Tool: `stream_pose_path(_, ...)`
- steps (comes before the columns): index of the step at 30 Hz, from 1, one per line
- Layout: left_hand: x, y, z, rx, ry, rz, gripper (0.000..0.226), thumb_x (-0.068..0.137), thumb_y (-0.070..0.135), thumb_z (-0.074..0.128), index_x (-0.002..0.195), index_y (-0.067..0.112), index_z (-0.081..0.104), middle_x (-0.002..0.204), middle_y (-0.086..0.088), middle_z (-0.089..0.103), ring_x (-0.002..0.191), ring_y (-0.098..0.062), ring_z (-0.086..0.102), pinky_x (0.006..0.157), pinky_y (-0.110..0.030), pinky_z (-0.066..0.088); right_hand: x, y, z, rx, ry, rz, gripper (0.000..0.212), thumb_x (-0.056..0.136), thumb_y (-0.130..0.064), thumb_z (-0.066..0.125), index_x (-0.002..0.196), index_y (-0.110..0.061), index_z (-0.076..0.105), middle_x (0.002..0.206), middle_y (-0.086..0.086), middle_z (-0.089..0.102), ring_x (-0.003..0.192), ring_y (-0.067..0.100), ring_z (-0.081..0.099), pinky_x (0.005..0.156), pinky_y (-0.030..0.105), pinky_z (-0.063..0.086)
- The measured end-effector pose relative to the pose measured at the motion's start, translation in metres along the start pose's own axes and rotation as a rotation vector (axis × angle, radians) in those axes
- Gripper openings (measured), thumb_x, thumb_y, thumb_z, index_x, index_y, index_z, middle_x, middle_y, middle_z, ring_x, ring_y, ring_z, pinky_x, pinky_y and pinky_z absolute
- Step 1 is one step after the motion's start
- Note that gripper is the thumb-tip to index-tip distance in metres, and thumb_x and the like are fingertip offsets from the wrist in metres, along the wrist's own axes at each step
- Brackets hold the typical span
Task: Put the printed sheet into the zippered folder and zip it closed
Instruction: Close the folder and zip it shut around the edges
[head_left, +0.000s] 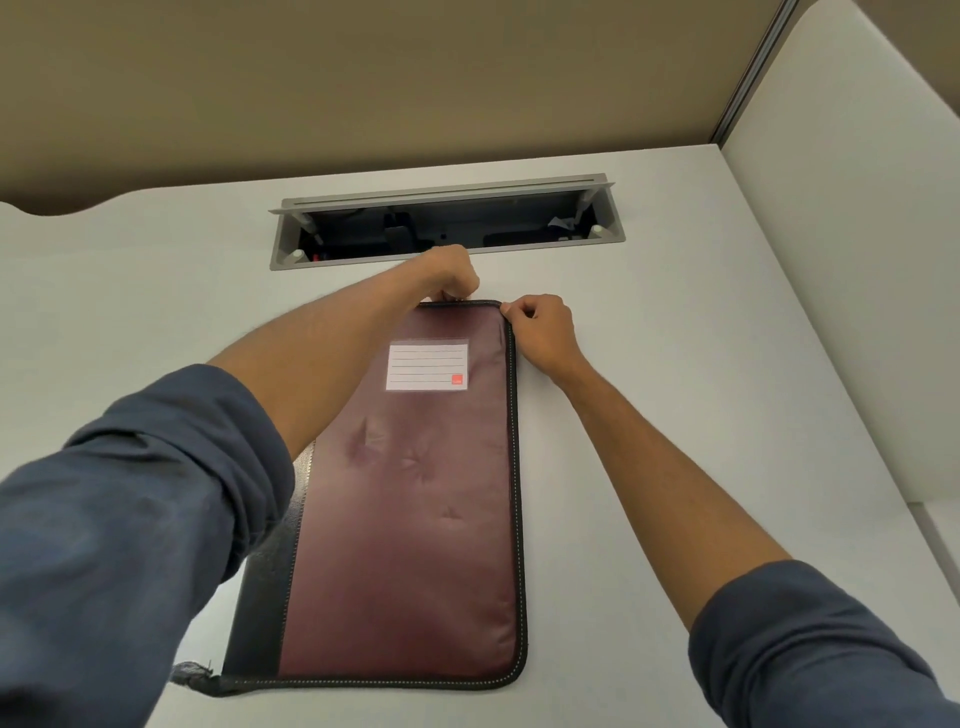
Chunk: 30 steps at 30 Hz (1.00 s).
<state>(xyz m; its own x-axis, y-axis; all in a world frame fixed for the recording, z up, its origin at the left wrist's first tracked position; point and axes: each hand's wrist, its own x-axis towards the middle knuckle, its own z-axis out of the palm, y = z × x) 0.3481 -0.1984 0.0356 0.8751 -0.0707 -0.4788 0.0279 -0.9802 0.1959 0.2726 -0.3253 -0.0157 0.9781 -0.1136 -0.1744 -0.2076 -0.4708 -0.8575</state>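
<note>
Maroon folder (405, 499) flat on a white desk (675, 364), both hands at its far edge, zipping in hand

Fabric cover faces up with a lined label (427, 366) near the far end; the folder runs lengthwise from the desk's near edge toward a cable tray (447, 223) sunk in the far part. Left hand (451, 274) has fingers curled together, pinching what looks like the zip pull at the far edge. Right hand (540, 332) pinches the far right corner, fingers bunched, steadying it. Zip (515, 467) down the right side and near edge looks shut, so closing seems nearly done. Next move likely calls for a steady pull along the far edge while the corner stays pinned. No sheet shows; presumably inside, though the shut cover hides it. Cable tray holds dark cables and plugs
</note>
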Motion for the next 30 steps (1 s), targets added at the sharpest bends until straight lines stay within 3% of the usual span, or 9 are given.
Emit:
stream_pose_path(2, -0.001, -0.013, -0.004, -0.041, -0.029, -0.037, 0.011, 0.093, 0.008, 0.050, 0.099, 0.001, 0.057, 0.093, -0.013, 0.060, 0.079, -0.024, 0.057, 0.051, -0.026, 0.040, 0.000, 0.001, 0.000, -0.003, 0.004, -0.005, 0.030, 0.098, -0.023, 0.054, 0.086, -0.002, 0.072, 0.088, 0.012, 0.072, 0.082, 0.026, 0.065, 0.073, 0.037, 0.053)
stream_pose_path(6, -0.002, -0.033, -0.012, -0.120, -0.076, -0.087, 0.009, 0.093, 0.011, 0.054, 0.092, 0.002, 0.058, 0.090, -0.010, 0.062, 0.086, -0.025, 0.058, 0.071, -0.035, 0.046, 0.002, 0.003, 0.001, -0.005, -0.004, -0.017, 0.029, 0.098, -0.022, 0.054, 0.088, -0.001, 0.072, 0.090, 0.012, 0.072, 0.081, 0.024, 0.064, 0.073, 0.035, 0.052)
stream_pose_path(10, 0.000, -0.044, -0.009, -0.202, -0.070, -0.115, 0.017, 0.093, 0.013, 0.057, 0.077, 0.005, 0.056, 0.075, -0.006, 0.057, 0.067, -0.018, 0.053, 0.054, -0.028, 0.041, 0.004, 0.005, 0.001, -0.046, -0.029, -0.028, 0.029, 0.098, -0.023, 0.054, 0.087, -0.003, 0.072, 0.089, 0.012, 0.071, 0.076, 0.020, 0.060, 0.067, 0.029, 0.047)
stream_pose_path(12, 0.001, -0.044, -0.006, -0.207, -0.041, -0.105, 0.012, 0.091, 0.014, 0.059, 0.087, 0.002, 0.058, 0.081, -0.008, 0.059, 0.071, -0.020, 0.055, 0.058, -0.028, 0.043, 0.005, 0.004, 0.002, -0.074, -0.039, -0.031, 0.028, 0.099, -0.024, 0.052, 0.088, -0.005, 0.071, 0.090, 0.011, 0.071, 0.078, 0.021, 0.061, 0.067, 0.030, 0.047)
stream_pose_path(16, 0.004, -0.036, 0.002, -0.173, 0.056, -0.067, 0.031, 0.088, 0.019, 0.062, 0.112, -0.001, 0.058, 0.105, -0.014, 0.061, 0.090, -0.029, 0.058, 0.071, -0.032, 0.045, 0.006, 0.001, 0.004, -0.050, -0.030, -0.030, 0.027, 0.100, -0.024, 0.049, 0.099, -0.005, 0.069, 0.100, 0.010, 0.070, 0.091, 0.024, 0.064, 0.080, 0.037, 0.054)
stream_pose_path(22, 0.005, -0.031, 0.000, -0.057, 0.090, -0.059, 0.026, 0.088, 0.015, 0.053, 0.110, 0.001, 0.056, 0.098, -0.013, 0.060, 0.083, -0.028, 0.056, 0.067, -0.032, 0.043, 0.005, 0.003, 0.006, -0.058, 0.002, -0.029, 0.027, 0.100, -0.024, 0.050, 0.097, -0.005, 0.069, 0.099, 0.010, 0.070, 0.090, 0.024, 0.064, 0.080, 0.037, 0.054)
stream_pose_path(27, 0.000, -0.061, -0.005, 0.013, 0.123, -0.133, 0.030, 0.089, 0.014, 0.049, 0.115, 0.000, 0.054, 0.113, -0.018, 0.061, 0.098, -0.033, 0.059, 0.074, -0.034, 0.045, 0.007, 0.005, 0.005, -0.067, -0.006, -0.031, 0.027, 0.100, -0.022, 0.049, 0.096, -0.004, 0.068, 0.098, 0.011, 0.069, 0.088, 0.023, 0.063, 0.073, 0.031, 0.050)
stream_pose_path(30, -0.002, -0.087, -0.013, -0.026, 0.099, -0.183, 0.031, 0.089, 0.013, 0.056, 0.116, -0.002, 0.054, 0.117, -0.019, 0.061, 0.092, -0.030, 0.055, 0.073, -0.033, 0.042, 0.006, 0.005, 0.006, -0.074, -0.005, -0.044, 0.027, 0.100, -0.022, 0.049, 0.097, -0.004, 0.069, 0.097, 0.011, 0.070, 0.087, 0.022, 0.063, 0.073, 0.031, 0.050)
